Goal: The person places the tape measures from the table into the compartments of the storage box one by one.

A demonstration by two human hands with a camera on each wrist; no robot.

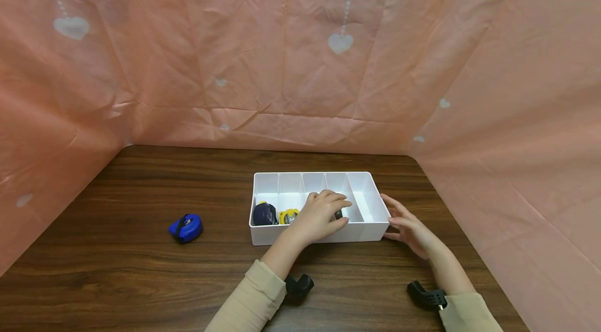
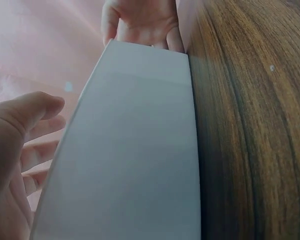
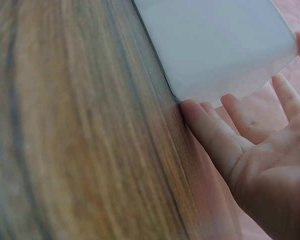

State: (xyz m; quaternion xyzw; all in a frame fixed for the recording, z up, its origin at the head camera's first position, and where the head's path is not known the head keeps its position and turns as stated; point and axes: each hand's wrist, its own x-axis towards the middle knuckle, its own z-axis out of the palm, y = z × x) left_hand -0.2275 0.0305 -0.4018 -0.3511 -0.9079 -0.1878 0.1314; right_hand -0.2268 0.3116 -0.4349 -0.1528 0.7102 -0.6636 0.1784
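A white divided box (image 1: 316, 234) sits on the table. My left hand (image 1: 319, 214) is over its middle compartments, thumb and fingers bent and apart. A small dark thing (image 1: 338, 214) shows in the gap between them; its kind is hidden. In the left wrist view nothing is seen in the left hand's fingers. A dark navy tape measure (image 1: 265, 214) lies in the leftmost compartment, a yellow tape measure (image 1: 288, 215) in the one beside it, partly behind the left hand. My right hand (image 3: 260, 145) touches the box's right end with extended fingers.
A blue tape measure (image 1: 186, 228) with a black strap lies on the brown wooden table (image 1: 117, 269), left of the box. The box's rightmost compartment (image 1: 368, 204) shows a bare white floor. Pink cloth (image 1: 235, 60) with white hearts hangs behind and at both sides.
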